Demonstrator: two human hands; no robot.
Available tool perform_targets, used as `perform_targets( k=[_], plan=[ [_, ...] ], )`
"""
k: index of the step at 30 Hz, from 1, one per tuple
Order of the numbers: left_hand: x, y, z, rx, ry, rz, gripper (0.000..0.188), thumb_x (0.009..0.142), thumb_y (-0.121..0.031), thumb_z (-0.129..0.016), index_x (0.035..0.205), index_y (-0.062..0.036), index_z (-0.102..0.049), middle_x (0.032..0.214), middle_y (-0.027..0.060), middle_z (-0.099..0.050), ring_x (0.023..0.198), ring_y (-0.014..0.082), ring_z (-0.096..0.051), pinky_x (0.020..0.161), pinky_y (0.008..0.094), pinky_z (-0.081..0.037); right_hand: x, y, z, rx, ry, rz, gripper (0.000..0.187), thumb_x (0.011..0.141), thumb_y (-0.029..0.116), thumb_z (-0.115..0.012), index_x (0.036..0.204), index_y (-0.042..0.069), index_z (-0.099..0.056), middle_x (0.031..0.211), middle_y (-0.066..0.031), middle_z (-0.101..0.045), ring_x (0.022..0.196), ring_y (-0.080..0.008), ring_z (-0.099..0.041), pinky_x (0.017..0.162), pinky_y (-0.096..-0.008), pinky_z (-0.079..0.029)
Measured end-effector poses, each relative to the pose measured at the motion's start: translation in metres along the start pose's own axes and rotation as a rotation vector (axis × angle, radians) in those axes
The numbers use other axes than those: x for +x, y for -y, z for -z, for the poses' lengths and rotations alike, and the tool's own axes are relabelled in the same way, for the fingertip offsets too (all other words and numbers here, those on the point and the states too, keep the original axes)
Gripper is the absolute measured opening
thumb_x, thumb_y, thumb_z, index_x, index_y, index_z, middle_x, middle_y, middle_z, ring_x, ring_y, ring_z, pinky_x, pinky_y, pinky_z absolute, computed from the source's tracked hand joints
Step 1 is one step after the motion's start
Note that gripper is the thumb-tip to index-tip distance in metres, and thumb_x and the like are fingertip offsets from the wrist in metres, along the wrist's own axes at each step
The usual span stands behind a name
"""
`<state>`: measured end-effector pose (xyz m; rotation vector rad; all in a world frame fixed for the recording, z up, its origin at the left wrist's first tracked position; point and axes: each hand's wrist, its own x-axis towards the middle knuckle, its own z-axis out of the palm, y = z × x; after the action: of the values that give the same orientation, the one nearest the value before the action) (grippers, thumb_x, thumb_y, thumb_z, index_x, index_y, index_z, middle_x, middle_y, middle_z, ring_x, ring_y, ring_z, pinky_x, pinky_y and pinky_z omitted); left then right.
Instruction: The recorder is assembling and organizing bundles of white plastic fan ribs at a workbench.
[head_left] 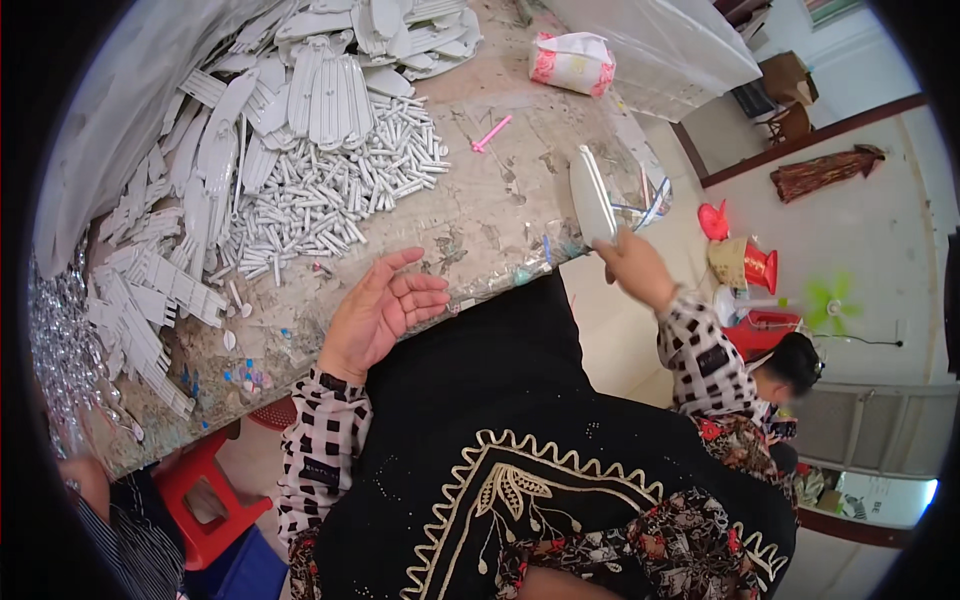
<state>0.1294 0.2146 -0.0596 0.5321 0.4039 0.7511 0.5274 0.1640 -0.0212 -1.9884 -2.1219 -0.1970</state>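
Note:
My right hand (637,268) pinches the lower end of a long white plastic piece (592,195) with a rounded outline, over the table's right end. Near the front edge of the table, my left hand (383,308) is turned palm up with its fingers apart and loosely curled; nothing is in it. Beyond that hand lies a heap of short white plastic pegs (320,190). Flat white slatted plastic pieces (330,100) are piled behind and to the left of the pegs.
The worn table (480,220) bears a pink stick (491,134) and a tissue pack (573,63). Silvery strips (70,350) hang at the far left. A red stool (212,490) stands below, beside another person's arm (88,487). Someone else (785,370) sits at right.

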Motion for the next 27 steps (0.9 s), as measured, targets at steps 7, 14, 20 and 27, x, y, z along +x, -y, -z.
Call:
perform_targets(
  k=[7, 14, 20, 27],
  plan=[
    [-0.015, 0.012, -0.011, -0.028, -0.043, -0.018, 0.051, 0.103, -0.04, -0.033, 0.134, -0.0007, -0.039, 0.111, 0.0236, -0.061, 0.102, 0.0329, -0.063, 0.092, 0.0441, -0.051, 0.016, 0.107, 0.113, 1.117, 0.8, -0.329, 0.026, 0.098, 0.028, -0.051, 0.1, 0.002, -0.055, 0.071, -0.0069, -0.065, 0.058, -0.0109, -0.059, 0.056, -0.0235, -0.046],
    [-0.021, -0.004, -0.029, -0.039, -0.042, -0.065, 0.05, 0.103, -0.04, -0.035, 0.136, -0.0018, -0.038, 0.112, 0.0242, -0.061, 0.104, 0.0347, -0.062, 0.092, 0.0452, -0.051, 0.124, 0.037, 0.169, 1.436, 0.539, -0.267, 0.046, 0.1, 0.043, -0.042, 0.109, -0.001, -0.053, 0.085, -0.0123, -0.066, 0.063, -0.0177, -0.064, 0.06, -0.0308, -0.055],
    [-0.043, -0.017, -0.044, -0.093, -0.063, -0.061, 0.048, 0.101, -0.036, -0.043, 0.136, -0.0029, -0.039, 0.111, 0.0242, -0.061, 0.104, 0.0347, -0.062, 0.092, 0.0458, -0.051, 0.144, 0.098, 0.202, 1.603, 0.5, 0.063, 0.068, 0.1, 0.053, -0.03, 0.145, 0.002, -0.024, 0.117, -0.0246, -0.062, 0.071, -0.0173, -0.066, 0.067, -0.0314, -0.058],
    [-0.075, -0.017, -0.026, -0.094, -0.082, -0.073, 0.05, 0.1, -0.035, -0.047, 0.137, -0.0031, -0.038, 0.117, 0.0193, -0.058, 0.106, 0.0289, -0.06, 0.095, 0.0401, -0.048, 0.064, 0.216, 0.105, 1.146, 1.259, 0.316, 0.051, 0.095, 0.032, -0.058, 0.136, 0.002, -0.047, 0.096, -0.0067, -0.064, 0.076, -0.0098, -0.058, 0.071, -0.0247, -0.051]
  ],
)
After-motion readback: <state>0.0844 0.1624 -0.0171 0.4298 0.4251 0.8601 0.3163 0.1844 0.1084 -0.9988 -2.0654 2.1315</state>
